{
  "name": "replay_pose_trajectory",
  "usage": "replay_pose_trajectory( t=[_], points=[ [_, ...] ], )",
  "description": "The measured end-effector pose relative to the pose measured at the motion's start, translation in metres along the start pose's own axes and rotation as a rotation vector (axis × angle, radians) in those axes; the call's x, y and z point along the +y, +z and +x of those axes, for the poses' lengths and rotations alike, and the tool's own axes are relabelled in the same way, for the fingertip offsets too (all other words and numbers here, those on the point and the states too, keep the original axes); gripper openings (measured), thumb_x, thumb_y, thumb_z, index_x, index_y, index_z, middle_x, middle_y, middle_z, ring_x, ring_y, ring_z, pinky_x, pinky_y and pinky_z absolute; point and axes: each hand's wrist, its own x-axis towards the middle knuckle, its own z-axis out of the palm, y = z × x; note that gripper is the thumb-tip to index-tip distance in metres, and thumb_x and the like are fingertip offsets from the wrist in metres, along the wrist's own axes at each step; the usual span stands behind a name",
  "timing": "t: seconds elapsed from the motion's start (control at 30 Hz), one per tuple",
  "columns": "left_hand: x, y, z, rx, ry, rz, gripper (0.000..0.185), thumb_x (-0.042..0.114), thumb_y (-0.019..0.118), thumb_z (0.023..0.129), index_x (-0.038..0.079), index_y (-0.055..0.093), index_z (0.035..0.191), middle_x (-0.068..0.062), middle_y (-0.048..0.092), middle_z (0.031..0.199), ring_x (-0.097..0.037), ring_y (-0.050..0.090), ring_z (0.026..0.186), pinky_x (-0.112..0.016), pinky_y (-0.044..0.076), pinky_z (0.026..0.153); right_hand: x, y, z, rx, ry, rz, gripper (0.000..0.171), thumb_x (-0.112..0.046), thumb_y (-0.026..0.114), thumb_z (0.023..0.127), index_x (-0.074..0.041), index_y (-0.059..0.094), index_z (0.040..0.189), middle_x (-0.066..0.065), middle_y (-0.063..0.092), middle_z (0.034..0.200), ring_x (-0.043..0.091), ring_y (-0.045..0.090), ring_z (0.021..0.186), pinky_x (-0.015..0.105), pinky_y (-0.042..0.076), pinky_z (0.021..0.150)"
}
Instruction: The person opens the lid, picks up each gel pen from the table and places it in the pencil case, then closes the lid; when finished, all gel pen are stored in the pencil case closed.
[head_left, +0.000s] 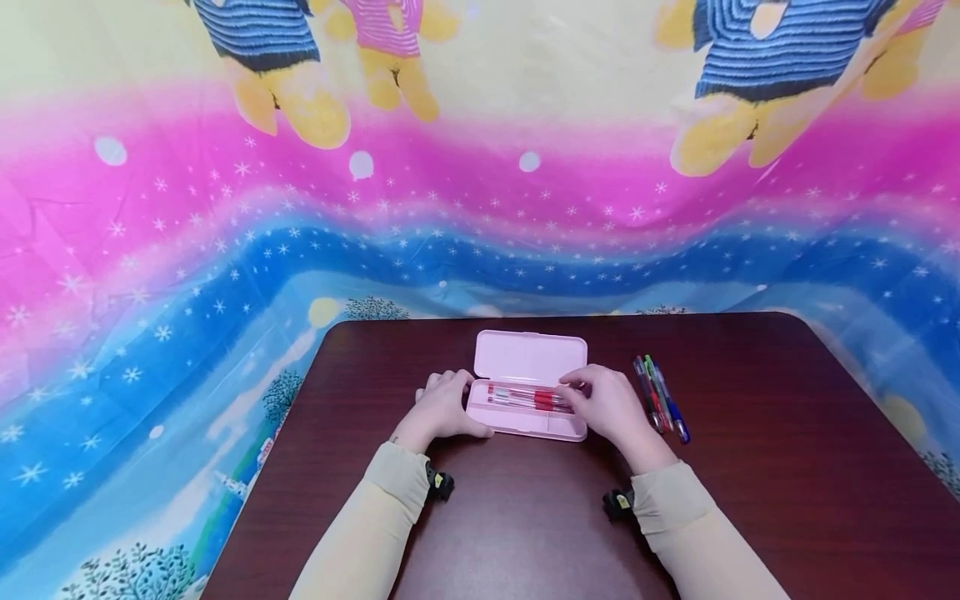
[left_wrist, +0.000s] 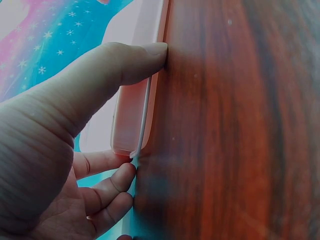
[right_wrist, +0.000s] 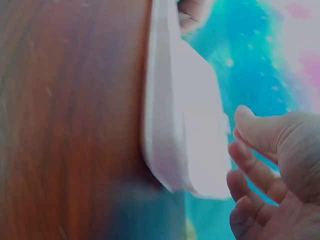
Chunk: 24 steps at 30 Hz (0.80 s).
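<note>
A pink pencil case (head_left: 528, 357) lies with its lid up on the dark wooden table. Clear pens with red grips (head_left: 528, 398) lie lengthwise inside it. At the case's left end, my left hand (head_left: 444, 407) holds it, the thumb (left_wrist: 142, 55) along the front edge and the other fingers around the end. My right hand (head_left: 606, 404) hovers over the right end, its fingertips close to the pens. In the right wrist view, the fingers (right_wrist: 252, 160) of that hand are loosely bent with nothing visible between them, beside the pencil case (right_wrist: 167, 125).
To the right of my right hand, several pens (head_left: 660, 396) in different colours lie together on the table (head_left: 765, 467). Behind the table hangs a printed cloth (head_left: 480, 200) with snowflakes and bears. Black wrist cameras (head_left: 441, 483) sit at both cuffs.
</note>
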Motion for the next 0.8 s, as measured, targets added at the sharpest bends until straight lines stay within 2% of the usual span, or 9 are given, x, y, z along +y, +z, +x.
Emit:
replay_pose_trajectory(
  t=[0.13, 0.23, 0.37, 0.5, 0.67, 0.8],
  points=[
    [0.0, 0.0, 0.001, 0.002, -0.001, -0.002, 0.091, 0.063, 0.1, 0.064, 0.021, 0.062, 0.135, -0.004, 0.065, 0.129, -0.03, 0.051, 0.129, -0.057, 0.044, 0.103, 0.013, -0.021, -0.005, 0.084, 0.078, -0.049, 0.027, -0.031, 0.079, 0.101, -0.012, 0.084, 0.12, 0.016, 0.082, 0.115, 0.034, 0.073, 0.095, 0.056, 0.056, 0.088],
    [-0.001, 0.0, 0.001, 0.002, -0.003, -0.002, 0.091, 0.063, 0.1, 0.064, 0.021, 0.062, 0.135, -0.003, 0.065, 0.129, -0.03, 0.051, 0.129, -0.057, 0.044, 0.103, 0.028, -0.039, -0.011, 0.087, 0.159, -0.099, 0.037, -0.035, 0.076, 0.102, -0.008, 0.08, 0.127, 0.022, 0.08, 0.118, 0.041, 0.074, 0.101, 0.061, 0.056, 0.09],
    [0.0, 0.0, 0.003, -0.003, -0.003, 0.0, 0.091, 0.062, 0.1, 0.064, 0.021, 0.062, 0.136, -0.004, 0.065, 0.13, -0.03, 0.051, 0.129, -0.057, 0.044, 0.104, 0.052, -0.065, -0.022, -0.02, 0.312, -0.157, 0.055, -0.04, 0.072, 0.104, 0.002, 0.07, 0.138, 0.033, 0.073, 0.125, 0.046, 0.07, 0.101, 0.061, 0.058, 0.085],
    [0.0, 0.001, 0.003, -0.01, -0.001, -0.004, 0.093, 0.062, 0.1, 0.065, 0.019, 0.061, 0.137, -0.005, 0.065, 0.131, -0.03, 0.05, 0.129, -0.059, 0.044, 0.105, 0.073, -0.081, -0.034, -0.134, 0.428, -0.175, 0.061, -0.039, 0.07, 0.105, 0.009, 0.062, 0.142, 0.038, 0.067, 0.129, 0.043, 0.064, 0.095, 0.054, 0.057, 0.077],
    [0.001, 0.002, 0.002, -0.007, -0.01, 0.003, 0.092, 0.063, 0.1, 0.065, 0.02, 0.061, 0.136, -0.003, 0.065, 0.128, -0.029, 0.05, 0.128, -0.057, 0.044, 0.104, 0.086, -0.087, -0.042, -0.193, 0.451, -0.149, 0.057, -0.034, 0.07, 0.105, 0.012, 0.063, 0.138, 0.037, 0.068, 0.127, 0.04, 0.062, 0.093, 0.049, 0.056, 0.075],
    [0.0, 0.003, 0.002, -0.006, -0.008, 0.003, 0.091, 0.063, 0.1, 0.065, 0.021, 0.061, 0.136, -0.003, 0.065, 0.128, -0.029, 0.05, 0.128, -0.056, 0.044, 0.103, 0.089, -0.086, -0.045, -0.214, 0.474, -0.146, 0.054, -0.032, 0.067, 0.108, 0.013, 0.065, 0.138, 0.038, 0.068, 0.128, 0.041, 0.062, 0.095, 0.05, 0.056, 0.077]
  ],
)
